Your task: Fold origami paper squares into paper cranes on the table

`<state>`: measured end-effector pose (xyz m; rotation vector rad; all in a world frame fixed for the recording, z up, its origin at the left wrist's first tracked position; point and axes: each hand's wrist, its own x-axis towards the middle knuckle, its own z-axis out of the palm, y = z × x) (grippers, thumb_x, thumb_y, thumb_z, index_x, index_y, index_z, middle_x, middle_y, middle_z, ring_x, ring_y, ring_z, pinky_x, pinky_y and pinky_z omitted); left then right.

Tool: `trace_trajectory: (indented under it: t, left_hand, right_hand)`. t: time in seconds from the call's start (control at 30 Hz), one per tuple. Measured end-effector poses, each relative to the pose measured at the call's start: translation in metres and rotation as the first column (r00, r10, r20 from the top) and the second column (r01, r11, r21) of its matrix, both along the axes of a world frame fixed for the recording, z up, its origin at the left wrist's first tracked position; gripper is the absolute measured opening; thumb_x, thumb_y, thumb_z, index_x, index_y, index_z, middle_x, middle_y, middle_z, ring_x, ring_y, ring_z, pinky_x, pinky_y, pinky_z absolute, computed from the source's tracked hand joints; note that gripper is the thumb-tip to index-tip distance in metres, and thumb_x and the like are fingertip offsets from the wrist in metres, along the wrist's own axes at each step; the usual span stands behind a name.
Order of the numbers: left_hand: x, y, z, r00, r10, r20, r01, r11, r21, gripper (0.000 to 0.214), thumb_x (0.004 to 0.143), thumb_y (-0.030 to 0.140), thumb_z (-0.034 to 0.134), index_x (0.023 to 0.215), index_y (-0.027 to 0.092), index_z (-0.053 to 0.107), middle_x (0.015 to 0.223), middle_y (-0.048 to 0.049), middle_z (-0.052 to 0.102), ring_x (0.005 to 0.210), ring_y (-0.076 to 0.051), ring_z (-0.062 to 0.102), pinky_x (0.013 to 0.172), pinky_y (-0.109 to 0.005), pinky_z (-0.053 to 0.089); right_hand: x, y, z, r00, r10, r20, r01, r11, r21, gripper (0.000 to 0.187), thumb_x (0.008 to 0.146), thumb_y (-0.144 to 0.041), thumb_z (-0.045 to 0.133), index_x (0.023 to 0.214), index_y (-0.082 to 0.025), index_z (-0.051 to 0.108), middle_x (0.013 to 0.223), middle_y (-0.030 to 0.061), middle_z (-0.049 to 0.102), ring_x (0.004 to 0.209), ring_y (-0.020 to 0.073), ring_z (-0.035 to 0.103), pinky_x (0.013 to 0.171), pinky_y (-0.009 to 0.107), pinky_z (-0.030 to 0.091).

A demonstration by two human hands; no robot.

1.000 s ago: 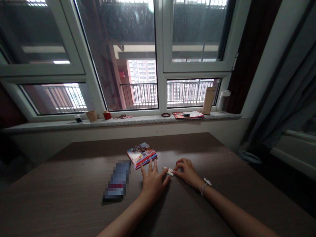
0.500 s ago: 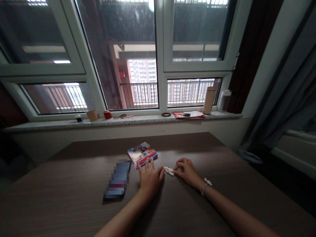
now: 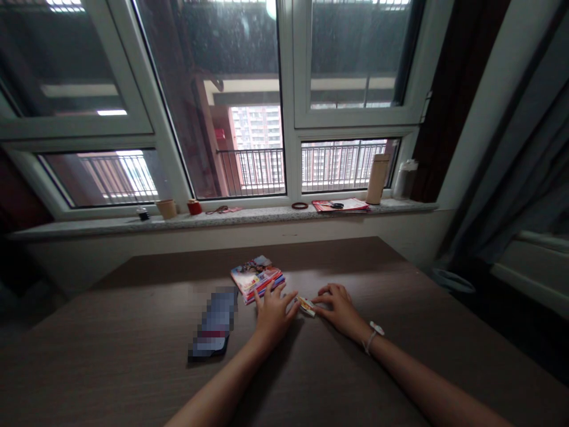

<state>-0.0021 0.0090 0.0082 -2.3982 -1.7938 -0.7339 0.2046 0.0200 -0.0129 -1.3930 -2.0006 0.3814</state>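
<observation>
A small folded piece of printed paper (image 3: 306,306), white with orange and yellow marks, is held just above the table between my two hands. My left hand (image 3: 274,314) has its thumb and index finger at the paper's left end, while its other fingers spread toward the stack of colourful printed papers (image 3: 255,277). The right end is pinched by the thumb and fingers of my right hand (image 3: 338,309), which wears a white bracelet (image 3: 370,338) at the wrist. Fingertips cover both ends of the paper.
A phone (image 3: 213,326) with a blurred screen lies left of my left hand on the brown table (image 3: 133,379). Along the windowsill stand a paper cup (image 3: 166,209), a red spool (image 3: 194,207), scissors on red papers (image 3: 347,205), a tan flask (image 3: 377,179) and a clear bottle (image 3: 405,179).
The folded paper has turned slightly and shows more yellow. My left hand has shifted a little to the right, and its index finger has come to the paper's left end.
</observation>
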Motion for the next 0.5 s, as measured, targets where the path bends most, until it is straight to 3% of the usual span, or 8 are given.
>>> trace_trajectory:
  t: [0.17, 0.33, 0.5]
  left_hand:
    - [-0.0026, 0.0047, -0.0022, 0.996, -0.027, 0.083, 0.033, 0.997, -0.064, 0.015, 0.084, 0.039, 0.06, 0.088, 0.032, 0.073, 0.13, -0.0024, 0.058, 0.13, -0.033, 0.035, 0.105, -0.069, 0.012]
    - [-0.0055, 0.0096, -0.006, 0.982, -0.09, 0.167, 0.108, 0.989, -0.101, 0.007, 0.079, 0.031, 0.067, 0.082, 0.027, 0.071, 0.128, -0.003, 0.058, 0.128, -0.031, 0.037, 0.105, -0.067, 0.013]
    - [-0.0038, 0.0106, -0.0038, 0.963, -0.14, 0.229, 0.154, 0.987, -0.045, 0.004, 0.078, 0.024, 0.067, 0.081, 0.025, 0.07, 0.125, -0.0029, 0.06, 0.125, -0.028, 0.041, 0.105, -0.059, 0.023]
  right_hand:
    - [0.0001, -0.0015, 0.0025, 1.0, 0.024, -0.003, -0.024, 1.0, -0.013, 0.015, 0.078, -0.04, 0.068, 0.092, -0.035, 0.074, 0.109, 0.0034, 0.059, 0.114, 0.0243, 0.043, 0.102, 0.038, 0.033]
    - [-0.0003, -0.0039, 0.0051, 0.999, 0.036, -0.009, -0.036, 0.999, -0.012, 0.017, 0.079, -0.038, 0.068, 0.095, -0.034, 0.074, 0.109, 0.0035, 0.059, 0.113, 0.0243, 0.043, 0.102, 0.039, 0.033]
    - [-0.0012, -0.0053, 0.0047, 0.998, 0.058, -0.026, -0.057, 0.998, 0.018, 0.02, 0.081, -0.037, 0.067, 0.099, -0.033, 0.073, 0.108, 0.0045, 0.059, 0.112, 0.0246, 0.043, 0.102, 0.04, 0.034]
